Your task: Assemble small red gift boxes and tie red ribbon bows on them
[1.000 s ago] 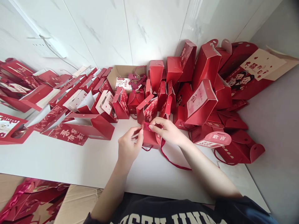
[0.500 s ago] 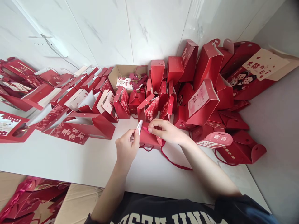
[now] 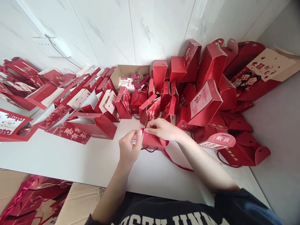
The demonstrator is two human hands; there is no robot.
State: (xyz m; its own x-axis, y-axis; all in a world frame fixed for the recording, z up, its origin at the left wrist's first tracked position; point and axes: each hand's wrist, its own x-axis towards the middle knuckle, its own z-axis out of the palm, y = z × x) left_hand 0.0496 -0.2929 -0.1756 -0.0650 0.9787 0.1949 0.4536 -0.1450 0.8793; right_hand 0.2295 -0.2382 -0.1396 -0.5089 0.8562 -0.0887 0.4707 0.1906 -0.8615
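Observation:
A small red gift box (image 3: pixel 153 141) lies on its side on the white table, with a thin dark red cord handle (image 3: pixel 150 150) hanging along its near edge. My left hand (image 3: pixel 131 145) is closed at the box's left end, its thumb and fingers on the raised end flap, whose pale inner side faces left. From the right, my right hand (image 3: pixel 162 128) reaches over the box and pinches a red ribbon at the flap's edge. A bit of ribbon shows left of the flap. The ribbon's long tail (image 3: pixel 174 164) curves over the table under my right forearm. My fingers partly hide the flap.
Red gift boxes (image 3: pixel 93 125) stand in rows at the left, more (image 3: pixel 206 103) are piled at the right. At the wall, an open cardboard box (image 3: pixel 114 76) holds cards and dark red cords. A carton of red boxes (image 3: pixel 35 200) is below the table's front edge.
The flap has turned more edge-on, and my left hand has shifted slightly right. My right fingertips have moved left to the flap's edge. The view has shifted slightly.

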